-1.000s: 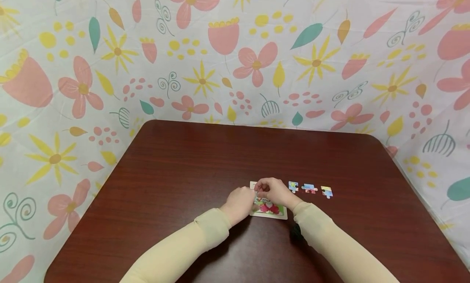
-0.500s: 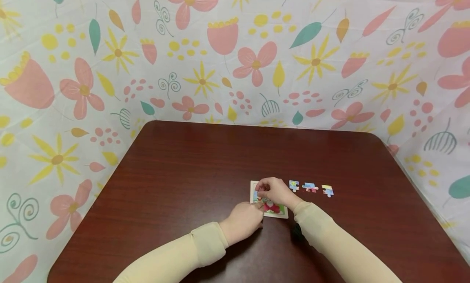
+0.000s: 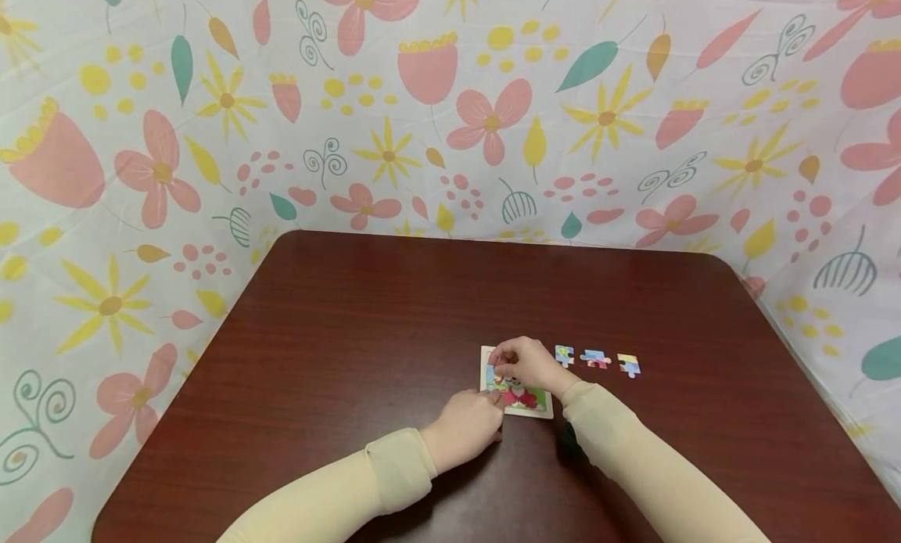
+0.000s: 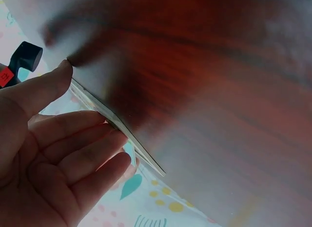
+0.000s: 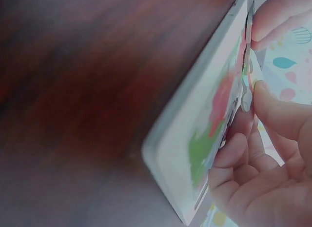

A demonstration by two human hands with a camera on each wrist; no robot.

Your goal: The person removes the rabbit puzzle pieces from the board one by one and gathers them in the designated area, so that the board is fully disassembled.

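Note:
A tray jigsaw puzzle (image 3: pixel 542 415) with a pale rim lies on the table, its picture showing pink and green parts. My right hand (image 3: pixel 526 364) is over its upper middle and pinches a small jigsaw piece (image 5: pixel 247 97) between thumb and fingers, close over the picture. From the near left, my left hand (image 3: pixel 466 424) reaches in with extended fingers, their tips resting on the picture's left part. In the left wrist view the tray's thin edge (image 4: pixel 151 162) runs past the left fingers. The right hand hides part of the picture.
Three loose jigsaw pieces, a left one (image 3: pixel 565 356), a middle one (image 3: pixel 595 359) and a right one (image 3: pixel 629 364), lie in a row right of the tray. The brown table (image 3: pixel 352 316) reaches back to a flower-printed cloth (image 3: pixel 394 136). A black device (image 4: pixel 30 56) shows beside the left thumb.
My left hand has moved from the tray's left edge nearer and to the right, its fingertips now on the picture. My right hand stays over the tray almost unmoved.

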